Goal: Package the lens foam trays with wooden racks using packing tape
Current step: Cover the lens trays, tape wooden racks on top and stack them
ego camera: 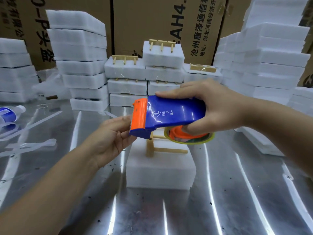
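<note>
A white foam tray (160, 170) lies on the shiny metal table (228, 200) in front of me, with a wooden rack (162, 148) resting on its top. Above it I hold a blue and orange tape dispenser (169, 114) with a roll of clear tape (191, 139). My right hand (215, 106) grips the dispenser's body, thumb under it on the roll. My left hand (111, 138) pinches at the orange cutter end, where the tape's end sits; the tape itself is too clear to make out.
Taped foam trays with wooden racks (144, 68) are stacked at the back centre. Tall stacks of plain foam trays stand at left (81, 61) and right (267, 65), cardboard boxes (152, 19) behind. A plastic bottle (10, 112) and loose plastic strips (30, 146) lie at left.
</note>
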